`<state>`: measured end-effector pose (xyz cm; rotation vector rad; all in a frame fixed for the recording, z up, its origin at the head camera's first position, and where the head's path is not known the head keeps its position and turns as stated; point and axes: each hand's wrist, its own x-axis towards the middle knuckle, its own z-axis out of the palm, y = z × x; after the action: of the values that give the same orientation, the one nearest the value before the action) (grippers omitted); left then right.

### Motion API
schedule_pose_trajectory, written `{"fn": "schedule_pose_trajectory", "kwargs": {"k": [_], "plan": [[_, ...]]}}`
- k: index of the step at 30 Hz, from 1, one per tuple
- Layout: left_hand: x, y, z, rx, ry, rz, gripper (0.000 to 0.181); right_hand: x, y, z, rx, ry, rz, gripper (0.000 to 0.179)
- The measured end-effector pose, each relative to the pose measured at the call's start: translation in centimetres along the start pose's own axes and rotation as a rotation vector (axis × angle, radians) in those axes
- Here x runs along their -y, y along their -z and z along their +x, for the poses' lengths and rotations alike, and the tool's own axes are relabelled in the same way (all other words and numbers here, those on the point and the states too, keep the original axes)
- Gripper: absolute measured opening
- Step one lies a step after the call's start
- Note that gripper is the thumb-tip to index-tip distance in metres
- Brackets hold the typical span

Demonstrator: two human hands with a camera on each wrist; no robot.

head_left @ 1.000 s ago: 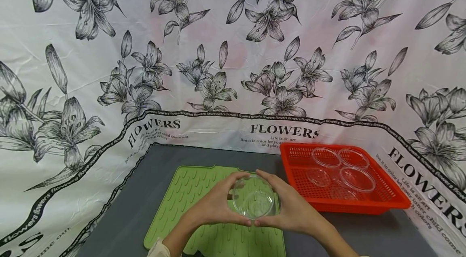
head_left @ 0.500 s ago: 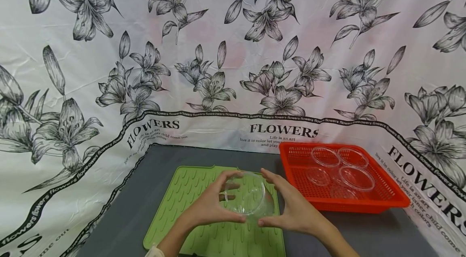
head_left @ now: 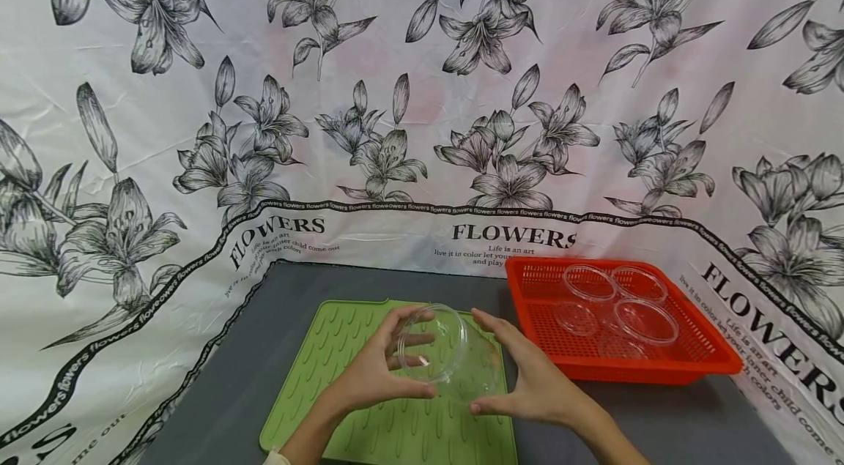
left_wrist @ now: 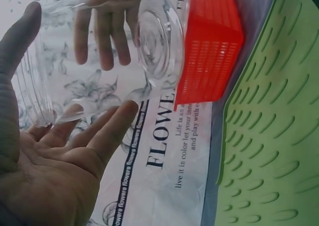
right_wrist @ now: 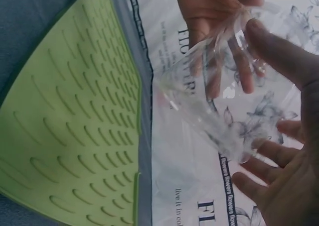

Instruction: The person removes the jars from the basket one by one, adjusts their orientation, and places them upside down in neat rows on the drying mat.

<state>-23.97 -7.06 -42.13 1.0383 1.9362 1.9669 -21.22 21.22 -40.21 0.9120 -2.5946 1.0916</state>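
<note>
A clear, deep plastic bowl [head_left: 476,364] is held up between both hands, above the green ridged mat [head_left: 323,355]. It lies tilted on its side, with the round rim toward the left hand and the base toward the right. My left hand [head_left: 369,373] grips it near the rim, thumb below and fingers behind the clear wall. Around the base end, my right hand [head_left: 530,381] holds it between thumb and fingers. Through the see-through wall in the left wrist view, the right hand's fingers [left_wrist: 104,42] show.
A red perforated basket [head_left: 620,375] stands at the back right of the grey table [head_left: 217,377], holding several similar clear bowls [head_left: 648,322]. A white flower-printed sheet [head_left: 395,245] hangs behind and along the sides.
The bowl has turned its rim leftward and shifted slightly left. The hands have spread a little apart, their thumbs no longer meeting. Basket and mat stay put.
</note>
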Motion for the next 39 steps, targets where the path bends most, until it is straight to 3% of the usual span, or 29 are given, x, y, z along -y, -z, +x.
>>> {"fn": "schedule_pose_trajectory", "kwargs": {"k": [19,25,39], "plan": [[0.48,-0.37,0.00,0.095,-0.042,-0.271,0.099,-0.77,-0.63,-0.06,0.003,0.088,0.128,0.110],[0.56,-0.47,0.02,0.094,-0.027,-0.271,0.100,-0.69,-0.64,-0.05,-0.008,0.099,0.173,0.107],[0.77,-0.24,-0.05,0.107,-0.012,-0.250,0.100,-0.79,-0.67,-0.07,-0.036,0.101,0.141,0.104]]}}
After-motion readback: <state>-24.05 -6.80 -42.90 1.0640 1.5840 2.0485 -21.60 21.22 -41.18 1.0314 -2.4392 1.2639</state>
